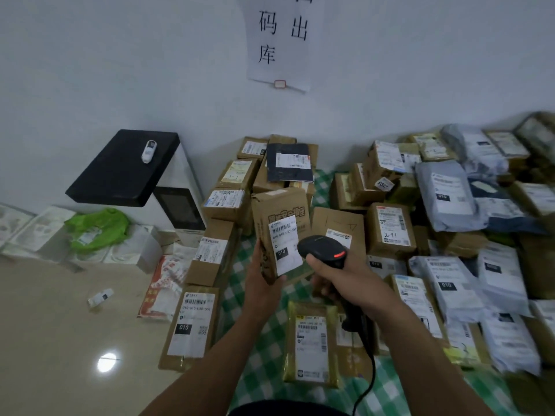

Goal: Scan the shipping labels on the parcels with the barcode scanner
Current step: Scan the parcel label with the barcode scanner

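My left hand (262, 276) holds a tall brown cardboard parcel (277, 211) upright by its lower end. A white shipping label (285, 246) with a barcode and a black "010" patch faces me on its front. My right hand (332, 276) grips a black barcode scanner (322, 249) by the handle. The scanner head is just right of the label, almost touching it, and a red light glows on top. Its black cable (368, 376) hangs down along my right forearm.
Many labelled cardboard boxes (390, 225) and grey poly mailers (447, 196) lie on a green checked cloth (258, 334) ahead and to the right. A long labelled box (192, 322) lies at left. A black-topped white machine (126, 168) stands by the wall, beside bare floor (60, 340).
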The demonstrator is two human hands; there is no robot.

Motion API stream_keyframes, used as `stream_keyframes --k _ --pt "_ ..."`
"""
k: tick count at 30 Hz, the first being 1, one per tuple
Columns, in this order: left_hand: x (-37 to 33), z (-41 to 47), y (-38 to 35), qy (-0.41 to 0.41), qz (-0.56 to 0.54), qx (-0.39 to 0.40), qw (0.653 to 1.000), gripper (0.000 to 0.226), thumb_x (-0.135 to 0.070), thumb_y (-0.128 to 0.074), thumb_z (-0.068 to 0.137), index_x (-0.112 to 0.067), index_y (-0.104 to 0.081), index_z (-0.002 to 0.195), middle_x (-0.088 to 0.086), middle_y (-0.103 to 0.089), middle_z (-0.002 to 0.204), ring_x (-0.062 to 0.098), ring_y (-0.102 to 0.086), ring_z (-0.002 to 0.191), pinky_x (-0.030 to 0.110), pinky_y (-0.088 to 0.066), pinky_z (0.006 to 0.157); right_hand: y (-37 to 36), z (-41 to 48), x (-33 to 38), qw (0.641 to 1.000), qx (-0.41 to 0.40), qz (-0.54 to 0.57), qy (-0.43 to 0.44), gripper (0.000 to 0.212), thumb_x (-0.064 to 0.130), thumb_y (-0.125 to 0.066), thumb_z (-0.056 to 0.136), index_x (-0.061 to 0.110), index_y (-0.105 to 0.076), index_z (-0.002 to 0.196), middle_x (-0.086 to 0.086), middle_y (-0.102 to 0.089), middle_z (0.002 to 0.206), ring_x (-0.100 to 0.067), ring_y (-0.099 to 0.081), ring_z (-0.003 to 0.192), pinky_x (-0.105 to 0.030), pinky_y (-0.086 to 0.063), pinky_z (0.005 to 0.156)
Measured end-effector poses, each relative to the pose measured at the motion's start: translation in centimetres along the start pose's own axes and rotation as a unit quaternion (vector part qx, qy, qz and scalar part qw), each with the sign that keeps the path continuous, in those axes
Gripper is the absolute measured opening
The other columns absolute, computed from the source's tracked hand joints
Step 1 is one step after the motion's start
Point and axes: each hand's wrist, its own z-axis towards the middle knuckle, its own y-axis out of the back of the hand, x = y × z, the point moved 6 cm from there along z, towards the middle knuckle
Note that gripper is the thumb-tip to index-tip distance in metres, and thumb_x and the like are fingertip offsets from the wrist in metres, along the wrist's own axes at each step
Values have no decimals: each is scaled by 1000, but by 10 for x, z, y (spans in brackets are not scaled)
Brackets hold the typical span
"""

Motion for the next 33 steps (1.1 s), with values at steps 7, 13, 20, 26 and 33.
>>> stream_keyframes --k 7,13,20,26,33 --pt "-23 2 -11 -33 20 -25 999 105 11 -69 82 -69 -32 140 -20 -60 136 -5 -57 124 26 -54 99 9 -8 8 1000 1 4 14 31 52 -70 93 40 -65 121 -6 -78 88 -10 -68 66 -24 -55 62" --pt "-15 3 -14 -12 26 -16 999 99 7 -71 83 -52 -30 152 -12 -57 146 1 -55 131 42 -54 105 12 -10 12 1000 6 19 21 25 49 -70 94 44 -63 118 -10 -78 91 -10 -66 65 -25 -56 64" --pt "-11 10 -19 -9 24 -1 1000 94 4 -71 85 -43 -32 156 -12 -58 144 8 -54 134 44 -55 105 18 -6 15 1000 8 6 21 20 50 -70 95 45 -63 113 -7 -79 90 -10 -67 66 -29 -58 70" --pt "-14 12 -21 -7 10 10 1000 102 10 -71 83 -64 -30 141 -24 -61 132 -5 -59 121 20 -55 93 18 -3 12 1000 11 16 25 24 48 -69 95 43 -63 118 -7 -78 88 -10 -67 66 -29 -56 69" --pt "-4 32 -58 95 -41 141 985 75 -7 -79 87 -38 -49 149 -7 -71 127 14 -69 115 41 -60 93 50 -7 -10 998 -60 30 3 29 53 -68 94 44 -60 120 7 -79 91 -9 -70 69 -23 -56 67"
